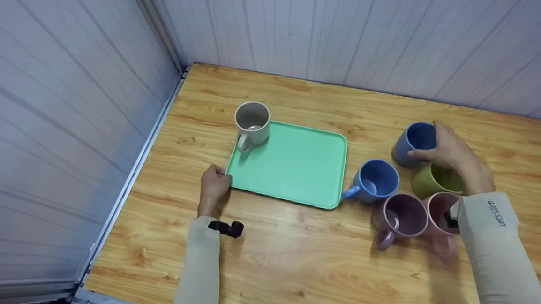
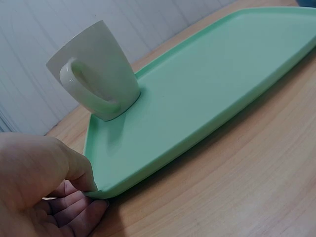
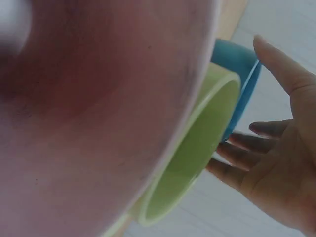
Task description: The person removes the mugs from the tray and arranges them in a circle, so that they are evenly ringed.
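My left hand (image 1: 214, 186) pinches the near left corner of a green tray (image 1: 293, 167), its thumb and curled fingers on the rim in the left wrist view. Upright at the tray's far left corner stands a whitish mug (image 1: 258, 135), handle toward me. Over on the right, my right hand (image 1: 453, 154) reaches to a dark blue mug (image 1: 404, 151) with thumb and fingers spread about its rim. In the right wrist view those fingers are fairly straight beside the blue mug (image 3: 234, 59); whether they touch it is hard to tell.
Close to the right hand stand a green mug (image 1: 426, 182), a lighter blue mug (image 1: 375, 182), a purple mug (image 1: 405, 216) and a pink mug (image 1: 438, 211), partly under the sleeve. Panelled walls (image 1: 282, 35) border the wooden table (image 1: 291, 266) at the back and left.
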### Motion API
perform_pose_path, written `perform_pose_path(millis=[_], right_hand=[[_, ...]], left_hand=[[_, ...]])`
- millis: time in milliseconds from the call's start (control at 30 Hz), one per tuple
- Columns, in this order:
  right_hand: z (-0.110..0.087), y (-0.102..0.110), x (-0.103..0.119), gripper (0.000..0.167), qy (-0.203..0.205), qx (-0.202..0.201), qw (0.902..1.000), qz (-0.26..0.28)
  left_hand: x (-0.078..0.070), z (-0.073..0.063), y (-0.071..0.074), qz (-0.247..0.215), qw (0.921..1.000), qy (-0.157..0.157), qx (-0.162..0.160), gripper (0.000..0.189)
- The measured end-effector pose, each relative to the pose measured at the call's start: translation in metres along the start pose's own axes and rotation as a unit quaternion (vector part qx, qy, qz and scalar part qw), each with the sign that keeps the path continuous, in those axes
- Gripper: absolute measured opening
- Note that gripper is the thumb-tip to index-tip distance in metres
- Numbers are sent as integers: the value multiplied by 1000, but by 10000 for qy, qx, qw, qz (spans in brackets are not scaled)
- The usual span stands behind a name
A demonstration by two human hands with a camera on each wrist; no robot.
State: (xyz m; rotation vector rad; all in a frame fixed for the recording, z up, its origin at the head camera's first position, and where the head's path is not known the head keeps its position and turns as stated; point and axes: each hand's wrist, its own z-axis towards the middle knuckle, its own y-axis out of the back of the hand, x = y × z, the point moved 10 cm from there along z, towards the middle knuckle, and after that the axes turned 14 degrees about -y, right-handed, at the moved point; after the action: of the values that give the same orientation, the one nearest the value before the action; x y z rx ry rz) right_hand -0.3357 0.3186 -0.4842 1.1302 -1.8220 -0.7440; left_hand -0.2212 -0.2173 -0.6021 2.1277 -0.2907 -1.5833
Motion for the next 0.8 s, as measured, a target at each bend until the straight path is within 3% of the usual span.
perform_pose_path(millis=[367,800], right_hand=[[5,5,-1,108,154,-257,9996,-3],[1,3,0,106,417,-26,9990,-173]], left_hand=[[2,-2,0,-301,9994,135,-48,18],[-1,0,2,62,9999,-49,-70,15]])
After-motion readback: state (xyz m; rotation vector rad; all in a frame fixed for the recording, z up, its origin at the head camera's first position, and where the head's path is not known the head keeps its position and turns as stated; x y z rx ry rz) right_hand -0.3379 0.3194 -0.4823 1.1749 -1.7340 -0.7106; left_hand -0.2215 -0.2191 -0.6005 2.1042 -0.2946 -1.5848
